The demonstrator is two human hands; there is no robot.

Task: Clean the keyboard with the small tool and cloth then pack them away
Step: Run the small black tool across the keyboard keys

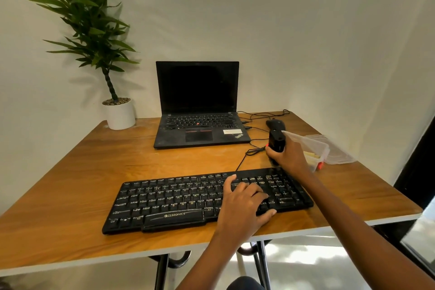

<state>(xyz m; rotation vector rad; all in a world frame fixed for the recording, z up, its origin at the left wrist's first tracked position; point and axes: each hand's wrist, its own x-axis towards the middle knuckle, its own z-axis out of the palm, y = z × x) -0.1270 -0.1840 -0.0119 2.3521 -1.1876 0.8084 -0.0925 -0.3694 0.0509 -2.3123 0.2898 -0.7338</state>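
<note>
Forearms reached up from the bottom edge, and we took things from the near edge outward; our left hand lay flat on the right half of the black keyboard, its fingers spread loosely over the keys and closed on nothing, the thumb at the keyboard's front edge; the keyboard sat slightly askew near the front of the wooden table, its cable running back toward the laptop. Just beyond the keyboard's far right corner our right hand stood wrapped around a small black tool, the fingers curled shut about its lower body so that only its top and a spot of red showed; we could not tell whether the tool's base touched the table. Beside that hand, to the right, sat a clear plastic container with its lid lying next to it; something pale lay inside, though we could not tell what. Farther back a black mouse rested near the tool; an open laptop with a dark screen stood centre; a potted plant held the far left corner.
</note>
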